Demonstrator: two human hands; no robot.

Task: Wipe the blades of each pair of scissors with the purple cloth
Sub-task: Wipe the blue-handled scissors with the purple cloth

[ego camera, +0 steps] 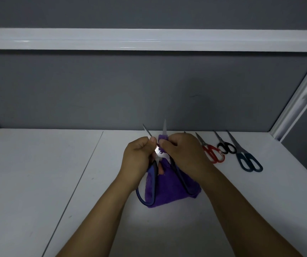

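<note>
Gripping open blue-handled scissors (158,152) near pivot: left hand (138,158), fingers curled tight. Right hand (184,154) fingers pinch purple cloth (167,188) around the right blade.

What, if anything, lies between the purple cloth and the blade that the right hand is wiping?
Nothing visible. The right hand pinches the purple cloth straight onto one blade of the open scissors; the left hand holds the other blade, off to the side.
</note>
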